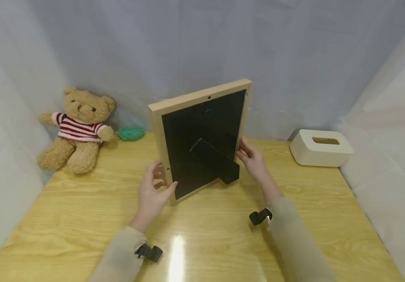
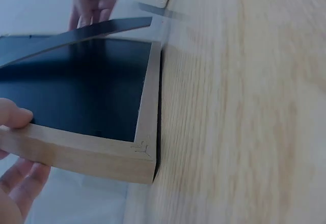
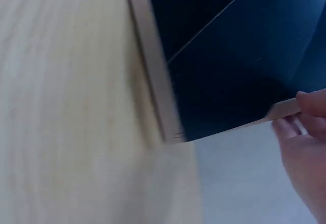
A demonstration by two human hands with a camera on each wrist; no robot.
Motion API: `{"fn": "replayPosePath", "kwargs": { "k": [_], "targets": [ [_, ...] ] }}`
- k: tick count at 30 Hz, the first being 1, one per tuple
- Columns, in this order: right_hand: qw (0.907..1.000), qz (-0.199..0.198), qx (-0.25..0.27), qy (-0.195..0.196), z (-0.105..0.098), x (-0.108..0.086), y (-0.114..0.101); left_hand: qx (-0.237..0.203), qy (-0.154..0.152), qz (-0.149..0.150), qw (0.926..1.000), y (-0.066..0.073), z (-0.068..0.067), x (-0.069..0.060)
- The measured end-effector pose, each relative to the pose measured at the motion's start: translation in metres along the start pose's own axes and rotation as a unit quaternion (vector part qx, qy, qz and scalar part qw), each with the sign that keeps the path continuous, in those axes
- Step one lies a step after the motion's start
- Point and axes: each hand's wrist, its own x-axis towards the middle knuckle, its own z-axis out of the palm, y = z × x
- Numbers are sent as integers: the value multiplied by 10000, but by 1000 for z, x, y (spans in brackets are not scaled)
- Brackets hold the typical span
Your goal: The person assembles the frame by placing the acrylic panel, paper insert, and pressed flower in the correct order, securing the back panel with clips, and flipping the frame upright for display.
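A wooden picture frame [image 1: 202,94] stands upright on the table with its black back [image 1: 195,156] toward me. Its black easel leg [image 1: 220,162] is swung out from the back and slants down to the right. My left hand [image 1: 153,196] holds the left side low down. In the left wrist view its thumb [image 2: 18,116] lies on the back edge, with fingers along the outer side. On the right side, my right hand [image 1: 255,162] pinches the edge between thumb and fingers, seen also in the right wrist view [image 3: 305,137]. The front of the frame is hidden.
A teddy bear [image 1: 80,129] in a striped shirt sits at the back left, beside a small green object [image 1: 131,133]. At the back right is a white tissue box [image 1: 321,148]. Pale curtains [image 1: 202,47] hang behind the wooden table [image 1: 206,235] and at both sides.
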Motion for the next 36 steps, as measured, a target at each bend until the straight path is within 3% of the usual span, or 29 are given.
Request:
{"fn": "replayPosePath", "kwargs": {
  "k": [3, 7, 10, 13, 17, 21, 24, 29, 33, 36],
  "targets": [
    [9998, -43, -186, -19, -4, -1, -14, 173, 6, 137, 9998, 2, 3, -2],
    [9954, -836, -201, 411, -6, -6, -37, 439, 55, 291, 9986, 4, 6, -6],
    [9805, -1724, -539, 780, 0, -15, -61, 487, 152, 288, 9983, 6, 10, -10],
    [9615, -2464, -991, 713, 13, -26, -89, 466, 274, 291, 9981, 8, 15, -13],
    [9455, -2936, -1372, 327, 38, -34, -122, 632, 487, 544, 9953, 10, 23, -19],
    [9313, -3158, -1801, 216, 57, -38, -146, 1230, 652, 1047, 9847, 9, 31, -24],
    [9275, -3053, -2149, 193, 63, -44, -159, 1602, 657, 1245, 9770, 12, 35, -25],
    [9423, -2186, -2534, -114, 66, -58, -175, 2093, 588, 1410, 9658, 18, 42, -27],
    [9529, -1538, -2571, -472, 65, -67, -183, 2447, 484, 1852, 9505, 24, 48, -25],
    [9562, -1241, -2606, -493, 64, -73, -188, 2675, 367, 2208, 9372, 26, 53, -25]
  ]
}}
